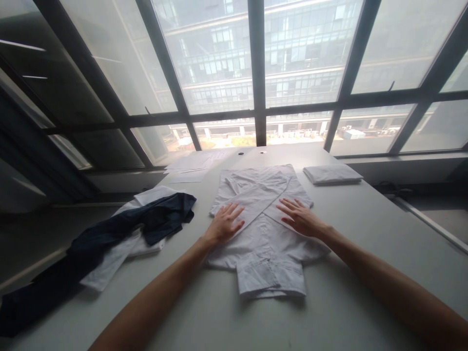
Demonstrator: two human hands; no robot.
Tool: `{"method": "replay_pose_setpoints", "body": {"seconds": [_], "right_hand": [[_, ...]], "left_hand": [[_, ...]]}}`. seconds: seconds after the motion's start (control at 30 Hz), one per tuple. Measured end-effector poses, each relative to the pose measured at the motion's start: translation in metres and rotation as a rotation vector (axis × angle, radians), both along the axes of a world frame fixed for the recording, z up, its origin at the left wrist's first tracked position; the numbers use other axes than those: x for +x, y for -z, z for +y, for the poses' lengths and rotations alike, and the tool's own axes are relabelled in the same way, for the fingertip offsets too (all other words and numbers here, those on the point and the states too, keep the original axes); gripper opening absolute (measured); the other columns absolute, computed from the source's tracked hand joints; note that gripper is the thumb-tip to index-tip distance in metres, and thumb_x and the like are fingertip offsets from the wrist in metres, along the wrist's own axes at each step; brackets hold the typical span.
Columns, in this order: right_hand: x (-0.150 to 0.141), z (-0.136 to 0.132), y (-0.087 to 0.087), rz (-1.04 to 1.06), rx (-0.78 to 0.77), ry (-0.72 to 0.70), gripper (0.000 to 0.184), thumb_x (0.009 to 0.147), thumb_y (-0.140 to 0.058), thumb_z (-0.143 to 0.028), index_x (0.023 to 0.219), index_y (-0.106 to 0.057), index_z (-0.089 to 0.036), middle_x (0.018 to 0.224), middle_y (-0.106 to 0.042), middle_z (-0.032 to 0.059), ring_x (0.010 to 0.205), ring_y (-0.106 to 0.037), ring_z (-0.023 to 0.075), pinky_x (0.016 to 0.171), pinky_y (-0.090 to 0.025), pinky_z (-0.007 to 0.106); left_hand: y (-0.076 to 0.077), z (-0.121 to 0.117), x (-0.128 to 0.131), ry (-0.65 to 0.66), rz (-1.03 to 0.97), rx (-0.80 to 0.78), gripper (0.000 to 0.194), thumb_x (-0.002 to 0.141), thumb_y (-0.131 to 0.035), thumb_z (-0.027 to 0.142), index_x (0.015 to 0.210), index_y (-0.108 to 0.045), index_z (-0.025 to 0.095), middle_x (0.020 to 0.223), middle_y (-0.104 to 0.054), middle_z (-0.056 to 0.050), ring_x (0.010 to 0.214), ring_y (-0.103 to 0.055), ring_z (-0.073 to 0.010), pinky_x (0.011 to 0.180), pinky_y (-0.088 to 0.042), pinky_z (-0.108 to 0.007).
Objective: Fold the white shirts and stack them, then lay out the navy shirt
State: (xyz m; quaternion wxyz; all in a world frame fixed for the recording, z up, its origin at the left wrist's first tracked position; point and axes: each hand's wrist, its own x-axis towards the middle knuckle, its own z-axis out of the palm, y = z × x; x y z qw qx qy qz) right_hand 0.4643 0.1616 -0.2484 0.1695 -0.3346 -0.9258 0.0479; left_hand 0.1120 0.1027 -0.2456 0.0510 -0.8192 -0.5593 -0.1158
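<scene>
A white shirt (261,243) lies flat on the table in front of me, its sides crossed over each other in its upper part. Fingers spread, my left hand (224,224) rests on the left side of the cloth. On the right side, my right hand (302,217) lies palm down, also with its fingers apart. Neither hand grips the fabric. Toward me, the shirt's narrower end is folded into a small, roughly square shape with a few buttons along its middle.
To the left, dark navy and white garments (135,224) lie heaped over the table edge. Paper sheets (192,165) lie at the back left. A folded white cloth (332,174) sits at the right on the white table (380,243). Large windows (215,53) stand behind.
</scene>
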Motion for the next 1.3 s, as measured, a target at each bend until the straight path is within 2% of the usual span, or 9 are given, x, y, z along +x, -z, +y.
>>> {"method": "replay_pose_setpoints", "body": {"seconds": [0.17, 0.63, 0.97, 1.3], "right_hand": [[-0.005, -0.002, 0.008, -0.051, -0.104, -0.076, 0.056, 0.105, -0.04, -0.05, 0.154, -0.045, -0.025, 0.164, -0.034, 0.0114, 0.153, -0.026, 0.0293, 0.124, -0.024, 0.052], [-0.005, 0.0, 0.01, -0.031, -0.159, -0.068, 0.054, 0.106, -0.033, -0.05, 0.153, -0.049, -0.027, 0.163, -0.036, 0.0094, 0.152, -0.029, 0.0293, 0.124, -0.023, 0.052], [-0.004, 0.001, 0.012, -0.071, -0.144, -0.069, 0.06, 0.104, -0.037, -0.055, 0.155, -0.045, -0.025, 0.164, -0.034, 0.0113, 0.153, -0.026, 0.0288, 0.125, -0.021, 0.05], [-0.005, 0.001, 0.012, -0.049, -0.149, -0.07, 0.059, 0.104, -0.04, -0.053, 0.154, -0.047, -0.022, 0.163, -0.036, 0.0132, 0.153, -0.028, 0.031, 0.124, -0.022, 0.051]], "left_hand": [[0.002, -0.002, 0.009, 0.104, 0.035, -0.101, 0.055, 0.105, -0.04, 0.054, 0.155, -0.045, 0.031, 0.164, -0.034, -0.006, 0.151, -0.03, -0.0334, 0.121, -0.027, -0.058], [0.005, -0.002, 0.007, 0.089, 0.052, -0.146, 0.058, 0.105, -0.033, 0.059, 0.157, -0.04, 0.034, 0.166, -0.03, -0.004, 0.153, -0.026, -0.033, 0.122, -0.024, -0.056], [0.006, -0.001, 0.008, 0.087, 0.055, -0.155, 0.059, 0.105, -0.031, 0.059, 0.157, -0.039, 0.033, 0.167, -0.028, -0.004, 0.153, -0.025, -0.0329, 0.122, -0.022, -0.056], [0.007, -0.001, 0.007, 0.097, 0.048, -0.134, 0.058, 0.105, -0.037, 0.056, 0.157, -0.041, 0.031, 0.166, -0.031, -0.007, 0.152, -0.028, -0.0345, 0.121, -0.024, -0.056]]}}
